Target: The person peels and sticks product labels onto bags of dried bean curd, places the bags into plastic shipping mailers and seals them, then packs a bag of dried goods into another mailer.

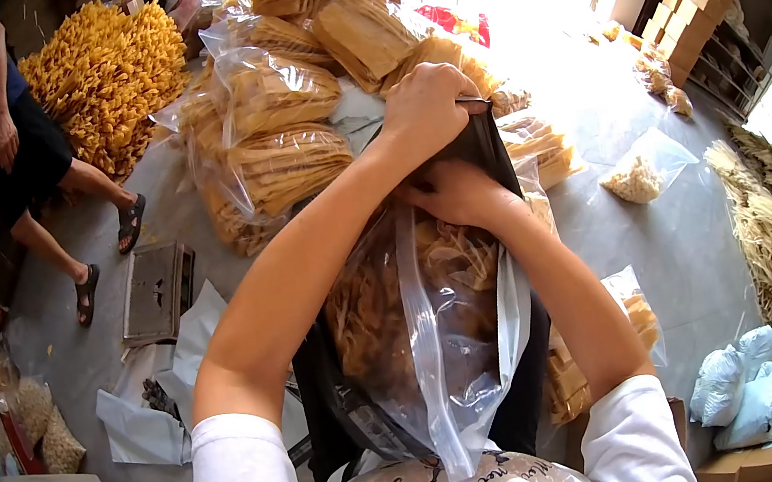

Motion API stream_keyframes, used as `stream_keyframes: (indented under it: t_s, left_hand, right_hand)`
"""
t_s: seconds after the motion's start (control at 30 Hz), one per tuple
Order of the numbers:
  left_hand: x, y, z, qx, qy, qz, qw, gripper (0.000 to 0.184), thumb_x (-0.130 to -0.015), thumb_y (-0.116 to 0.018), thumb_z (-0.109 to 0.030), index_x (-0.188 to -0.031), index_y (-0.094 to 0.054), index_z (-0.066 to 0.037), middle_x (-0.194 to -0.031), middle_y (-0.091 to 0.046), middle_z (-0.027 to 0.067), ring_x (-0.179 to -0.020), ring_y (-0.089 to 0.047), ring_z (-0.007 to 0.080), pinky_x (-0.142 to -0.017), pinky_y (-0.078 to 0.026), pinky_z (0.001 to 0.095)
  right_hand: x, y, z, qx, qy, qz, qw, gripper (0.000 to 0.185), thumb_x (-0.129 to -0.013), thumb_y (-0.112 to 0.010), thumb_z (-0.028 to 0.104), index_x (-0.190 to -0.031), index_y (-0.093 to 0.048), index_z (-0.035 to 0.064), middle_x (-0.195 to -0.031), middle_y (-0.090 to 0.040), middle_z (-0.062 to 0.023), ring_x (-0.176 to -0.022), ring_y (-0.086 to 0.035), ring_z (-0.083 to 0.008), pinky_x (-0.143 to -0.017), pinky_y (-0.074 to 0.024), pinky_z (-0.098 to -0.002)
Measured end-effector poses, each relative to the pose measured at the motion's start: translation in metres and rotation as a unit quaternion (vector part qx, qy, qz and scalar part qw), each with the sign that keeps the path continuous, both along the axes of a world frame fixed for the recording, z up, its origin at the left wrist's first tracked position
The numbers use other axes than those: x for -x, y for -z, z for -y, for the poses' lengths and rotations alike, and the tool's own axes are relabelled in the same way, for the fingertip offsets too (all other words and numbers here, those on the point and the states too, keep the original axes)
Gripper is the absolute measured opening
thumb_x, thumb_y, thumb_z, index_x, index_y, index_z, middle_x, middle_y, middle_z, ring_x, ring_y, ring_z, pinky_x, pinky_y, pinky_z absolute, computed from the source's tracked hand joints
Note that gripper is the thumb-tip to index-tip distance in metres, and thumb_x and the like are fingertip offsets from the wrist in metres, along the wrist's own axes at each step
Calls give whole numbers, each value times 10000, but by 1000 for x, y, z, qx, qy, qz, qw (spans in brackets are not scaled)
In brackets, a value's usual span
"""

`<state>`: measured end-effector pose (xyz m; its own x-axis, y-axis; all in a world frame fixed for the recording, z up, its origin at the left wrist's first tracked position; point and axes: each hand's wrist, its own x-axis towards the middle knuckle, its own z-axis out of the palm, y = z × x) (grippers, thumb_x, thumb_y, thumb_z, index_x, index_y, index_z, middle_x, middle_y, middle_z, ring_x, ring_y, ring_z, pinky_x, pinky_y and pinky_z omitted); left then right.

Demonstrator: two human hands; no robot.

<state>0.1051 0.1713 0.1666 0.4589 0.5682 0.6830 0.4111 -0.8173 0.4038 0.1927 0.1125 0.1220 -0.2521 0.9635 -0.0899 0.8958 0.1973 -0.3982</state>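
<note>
My left hand [429, 111] is closed in a fist at the top, gripping the rim of a black plastic bag [481, 140]. Just below it, my right hand [461, 191] reaches under the black film; its fingers are hidden in shadow. Between my forearms lies a clear zip-top bag [469, 349] filled with brown, wrinkled dried pieces. Its zip strip runs down toward my shirt. The clear bag sits inside the black bag, whose pale inner side shows at the right.
Clear bags of yellow dried strips [289, 170] are piled ahead. A loose yellow heap [104, 84] and a walking person [38, 145] are at left. A metal case [152, 293] lies on the floor. Blue bags [741, 392] and a small clear bag [636, 176] are right.
</note>
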Motion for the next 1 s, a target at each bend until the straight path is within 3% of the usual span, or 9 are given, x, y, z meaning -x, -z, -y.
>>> stream_keyframes:
  t_s: [0.2,0.33,0.4,0.53,0.67,0.8,0.83,0.9,1.0]
  left_hand:
    - [10,-2,6,15,12,-32,999,147,-747,-669,-197,-843,-720,-98,-816,-657,153,-825,-626,322,-732,-491,400]
    - [9,2,3,-6,-7,-23,1000,149,-751,-664,-201,-849,-721,-104,-818,-663,138,-813,-632,315,-714,-495,402]
    - [6,3,-1,-35,-37,-25,998,162,-742,-670,-219,-852,-724,-114,-801,-664,138,-804,-631,320,-710,-493,406]
    - [13,5,2,-20,-62,-95,993,194,-738,-667,-206,-892,-715,-98,-863,-664,140,-822,-628,317,-727,-492,409]
    - [65,-6,56,-116,97,-1,989,297,-723,-696,-177,-987,-677,-44,-958,-651,126,-856,-626,314,-781,-499,367]
    - [136,-23,138,349,358,-80,862,467,-688,-771,-267,-1080,-643,-49,-1065,-603,168,-1005,-579,328,-855,-474,380]
    - [140,-14,152,315,377,-114,863,481,-702,-761,-286,-1100,-630,-49,-1116,-571,178,-1051,-552,341,-884,-462,389]
    - [142,9,173,263,362,-176,877,498,-722,-743,-308,-1129,-611,-53,-1191,-517,188,-1129,-498,370,-941,-432,411]
    - [140,30,187,248,314,-217,890,488,-749,-714,-314,-1158,-595,-74,-1243,-470,188,-1212,-410,408,-1002,-379,448]
  right_hand:
    - [22,-9,28,-129,7,179,975,459,-874,-521,417,-989,-647,-9,-1034,-626,-238,-970,-586,-382,-845,-456,-445]
    - [-7,24,-23,-23,-28,20,999,418,-885,-507,363,-1004,-629,-19,-941,-642,-240,-915,-593,-380,-832,-469,-440]
    - [-7,23,-38,-43,-65,-44,996,485,-858,-516,410,-1157,-579,34,-1189,-581,-188,-1141,-512,-309,-996,-360,-390]
    - [-6,-3,-33,-22,-77,-25,996,467,-859,-518,389,-1191,-557,63,-1218,-562,-171,-1165,-492,-293,-1010,-336,-357]
    - [-20,15,-30,-74,-123,-99,985,421,-896,-491,319,-1206,-528,36,-1167,-575,-205,-1138,-511,-328,-976,-377,-376]
    - [-16,-34,28,-46,-55,-118,990,380,-900,-559,257,-1168,-509,-8,-1010,-609,-261,-975,-573,-402,-816,-460,-417]
    - [-20,-33,43,-179,-130,-194,956,270,-895,-563,221,-1029,-570,-13,-895,-626,-224,-880,-602,-363,-743,-471,-406]
    - [-26,-67,95,-92,-194,-181,960,192,-864,-624,194,-863,-619,3,-764,-618,-135,-705,-619,-266,-626,-464,-358]
    - [-32,-56,164,33,-362,-259,895,330,-695,-766,332,-838,-629,67,-783,-560,-58,-826,-589,-246,-994,-386,-467]
